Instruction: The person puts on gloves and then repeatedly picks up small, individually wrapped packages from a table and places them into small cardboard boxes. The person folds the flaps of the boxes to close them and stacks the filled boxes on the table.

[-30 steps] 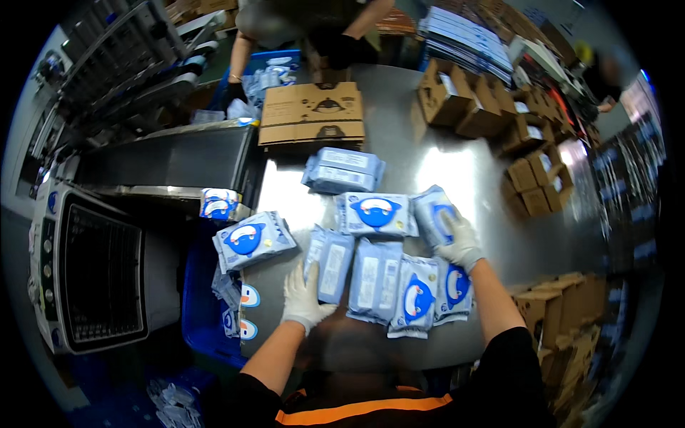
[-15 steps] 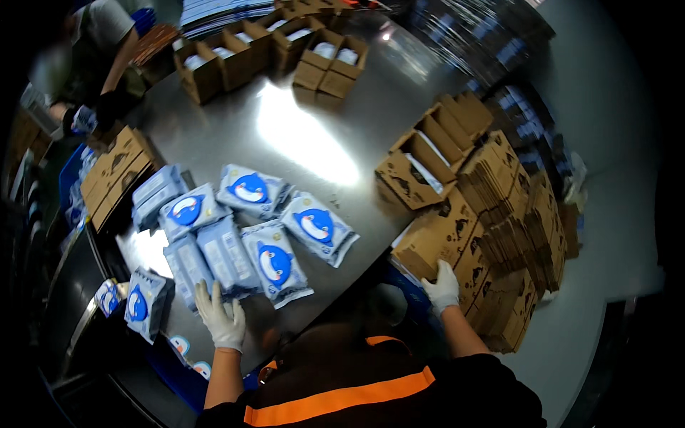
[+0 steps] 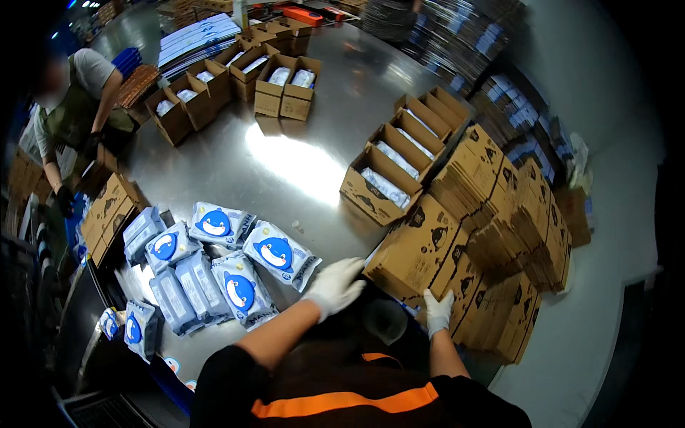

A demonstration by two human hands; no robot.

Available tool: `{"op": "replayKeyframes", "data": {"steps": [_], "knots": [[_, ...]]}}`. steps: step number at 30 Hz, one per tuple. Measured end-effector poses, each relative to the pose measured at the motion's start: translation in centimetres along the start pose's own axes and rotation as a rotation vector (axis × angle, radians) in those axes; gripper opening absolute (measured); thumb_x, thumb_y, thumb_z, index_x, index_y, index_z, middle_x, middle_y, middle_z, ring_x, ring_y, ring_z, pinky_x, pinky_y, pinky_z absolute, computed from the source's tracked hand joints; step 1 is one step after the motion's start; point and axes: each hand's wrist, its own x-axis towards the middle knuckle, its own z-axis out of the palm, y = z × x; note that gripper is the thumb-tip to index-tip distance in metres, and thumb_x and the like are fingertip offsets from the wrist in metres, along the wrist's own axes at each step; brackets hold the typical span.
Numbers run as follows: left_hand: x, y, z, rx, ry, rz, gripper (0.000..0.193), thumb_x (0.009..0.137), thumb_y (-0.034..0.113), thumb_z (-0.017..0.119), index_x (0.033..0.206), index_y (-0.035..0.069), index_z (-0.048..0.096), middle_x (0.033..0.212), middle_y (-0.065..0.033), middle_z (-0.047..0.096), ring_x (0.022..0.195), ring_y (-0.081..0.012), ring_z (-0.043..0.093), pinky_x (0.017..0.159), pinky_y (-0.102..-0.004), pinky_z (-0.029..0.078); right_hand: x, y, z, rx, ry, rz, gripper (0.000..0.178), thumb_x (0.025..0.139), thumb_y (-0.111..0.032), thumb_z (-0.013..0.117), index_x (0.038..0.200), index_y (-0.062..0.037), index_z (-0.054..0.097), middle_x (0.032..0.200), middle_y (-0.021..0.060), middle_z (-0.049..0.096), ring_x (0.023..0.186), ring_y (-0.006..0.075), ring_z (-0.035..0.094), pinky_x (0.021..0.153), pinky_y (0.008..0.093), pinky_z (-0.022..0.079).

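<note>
My left hand (image 3: 335,287), in a white glove, reaches across to the right with its fingers stretched out, holding nothing. It is between a wipes-style soft pack (image 3: 280,255) and the stacked cartons. My right hand (image 3: 438,314), gloved too, is closed at the near edge of a flattened brown carton (image 3: 414,250) on top of the stack; its grip is partly hidden. Several light-blue soft packs (image 3: 241,289) with a blue whale picture lie on the metal table (image 3: 300,214) at left. Some have their plain backs up.
Open cartons (image 3: 382,187) holding packs stand beyond the stack, and more open cartons (image 3: 282,89) stand at the back. Flattened carton piles (image 3: 499,250) fill the right side. At far left another person (image 3: 78,107) works beside a carton (image 3: 110,214).
My left hand has left the soft packs and swung right toward the flattened cartons. My right hand has shifted along the near carton edge. The view has turned slightly.
</note>
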Motion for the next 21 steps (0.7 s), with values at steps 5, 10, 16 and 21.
{"op": "replayKeyframes", "data": {"steps": [5,10,16,21], "knots": [[8.1,2.7,5.8,-0.002,-0.271,-0.455,0.063,0.082,0.05,0.065,0.118,-0.001,0.058,0.122,-0.0232,0.057,0.118,-0.0399,0.055,0.102,-0.0486,0.044,5.0,3.4,-0.5,0.425,-0.489,-0.079,0.065,0.097,-0.04,0.057,0.139,0.0087,0.049,0.139,0.0222,0.053,0.119,0.0331,0.055,0.104,0.043,0.044],[5.6,5.1,9.6,-0.098,-0.237,-0.549,0.096,0.08,0.058,0.066,0.147,-0.005,0.036,0.158,-0.0294,0.024,0.147,-0.0445,0.022,0.122,-0.0517,0.016,6.0,8.7,-0.4,-0.347,-0.198,-0.041,0.043,0.102,-0.034,0.054,0.129,-0.0011,0.06,0.122,0.0126,0.062,0.108,0.0232,0.061,0.094,0.0349,0.05],[2.0,9.4,8.3,-0.336,-0.148,-0.399,0.09,0.083,0.048,0.068,0.145,-0.008,0.036,0.154,-0.0279,0.031,0.142,-0.045,0.031,0.118,-0.0504,0.026,-0.5,0.4,-4.0,-0.247,-0.105,-0.541,0.052,0.1,-0.035,0.059,0.138,-0.0017,0.051,0.133,0.0167,0.056,0.118,0.0285,0.055,0.1,0.0376,0.046],[-7.0,11.2,1.8,-0.427,0.334,-0.408,0.065,0.081,0.038,0.069,0.132,0.003,0.051,0.126,-0.0235,0.057,0.122,-0.041,0.053,0.103,-0.0481,0.044,-10.5,-5.2,-8.7,-0.047,-0.307,-0.933,0.062,0.098,-0.037,0.062,0.146,-0.0022,0.044,0.142,0.0201,0.051,0.127,0.0328,0.051,0.105,0.0398,0.043]]}}
